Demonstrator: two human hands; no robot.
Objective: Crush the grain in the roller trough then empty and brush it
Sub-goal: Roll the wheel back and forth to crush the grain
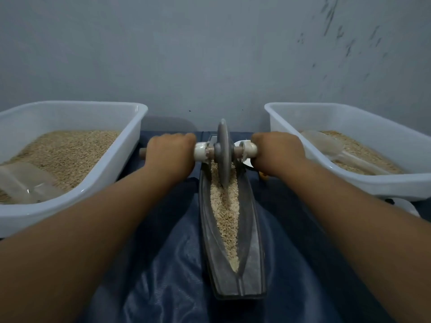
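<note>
— The left hand (171,151) and right hand (277,149) are wrapped round the axle (238,150), one at each end.

— And the wheel (223,151) is set upright between them, at the far end of the trough (253,231), in the grain (227,213).

— A tub (130,145) is seen on the left, another tub (291,117) on the right.

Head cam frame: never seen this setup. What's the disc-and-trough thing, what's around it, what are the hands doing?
This is one view from a camera worn on the person's head, looking down. The long dark boat-shaped trough lies on a blue cloth and holds pale grain. A grey disc wheel on an axle stands in it to crush the grain. The left hand and right hand each grip an axle end. Either side sits a white plastic tub of grain, left and right, each holding a clear scoop.
</note>
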